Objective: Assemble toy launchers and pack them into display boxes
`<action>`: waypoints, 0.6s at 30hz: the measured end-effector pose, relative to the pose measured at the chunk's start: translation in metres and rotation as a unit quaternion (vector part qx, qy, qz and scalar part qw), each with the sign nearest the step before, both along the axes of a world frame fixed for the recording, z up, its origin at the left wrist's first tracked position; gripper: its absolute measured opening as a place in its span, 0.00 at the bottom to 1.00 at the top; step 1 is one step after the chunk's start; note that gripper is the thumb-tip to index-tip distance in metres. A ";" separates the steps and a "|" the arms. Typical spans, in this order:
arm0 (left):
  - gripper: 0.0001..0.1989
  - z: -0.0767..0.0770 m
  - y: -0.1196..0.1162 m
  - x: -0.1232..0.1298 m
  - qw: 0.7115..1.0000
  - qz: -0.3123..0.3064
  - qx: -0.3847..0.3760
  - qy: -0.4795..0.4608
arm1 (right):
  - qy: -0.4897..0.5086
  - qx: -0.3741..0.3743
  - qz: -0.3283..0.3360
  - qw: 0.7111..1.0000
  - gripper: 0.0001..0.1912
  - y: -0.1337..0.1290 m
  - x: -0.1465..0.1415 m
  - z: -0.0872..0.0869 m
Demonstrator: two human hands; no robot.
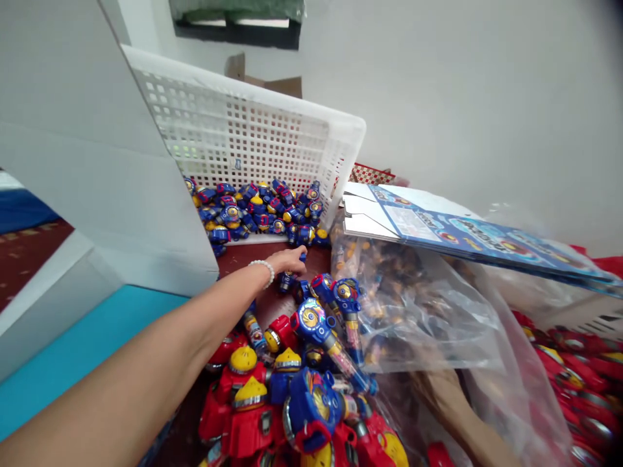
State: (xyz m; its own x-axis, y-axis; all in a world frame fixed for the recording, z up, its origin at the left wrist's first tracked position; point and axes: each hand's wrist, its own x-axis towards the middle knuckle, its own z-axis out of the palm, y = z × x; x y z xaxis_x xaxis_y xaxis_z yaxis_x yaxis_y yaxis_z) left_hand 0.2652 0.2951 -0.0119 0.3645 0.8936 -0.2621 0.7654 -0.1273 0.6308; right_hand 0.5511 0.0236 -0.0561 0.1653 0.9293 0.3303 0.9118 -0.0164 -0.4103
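Note:
My left hand, with a bead bracelet at the wrist, reaches across the middle; its fingers are closed on a small blue toy, only partly visible below them. My right hand is inside or behind a clear plastic bag on the right, its fingers hidden. The bag holds many small blue and yellow pieces, blurred by the plastic. Between my arms lies a heap of red and blue toys with yellow domes. Several blue toys on top have clear tubes with colourful contents.
A white perforated basket lies tipped with blue toys in it. Flat printed cartons rest over the bag. A white cardboard box stands at left beside a turquoise surface. More red toys lie far right.

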 end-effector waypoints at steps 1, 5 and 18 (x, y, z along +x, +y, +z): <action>0.18 0.001 -0.004 -0.002 1.000 0.018 -0.011 -0.020 | 0.008 -0.027 -0.003 1.000 0.17 -0.008 -0.002 0.002; 0.19 0.006 -0.020 -0.009 0.989 0.102 -0.037 -0.098 | 0.063 -0.156 0.002 0.986 0.18 -0.035 -0.019 0.014; 0.16 0.062 -0.046 -0.013 0.899 0.252 -0.112 -0.340 | 0.235 -0.003 -0.152 0.960 0.21 -0.078 -0.051 0.084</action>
State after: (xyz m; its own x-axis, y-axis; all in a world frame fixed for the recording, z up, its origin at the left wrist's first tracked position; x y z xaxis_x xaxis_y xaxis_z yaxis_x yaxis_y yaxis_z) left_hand 0.2518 0.2496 0.0501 0.0723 0.9424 -0.3265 0.1188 0.3169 0.9410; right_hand 0.4997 -0.0544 0.0276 0.5582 0.8164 0.1480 0.5793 -0.2557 -0.7740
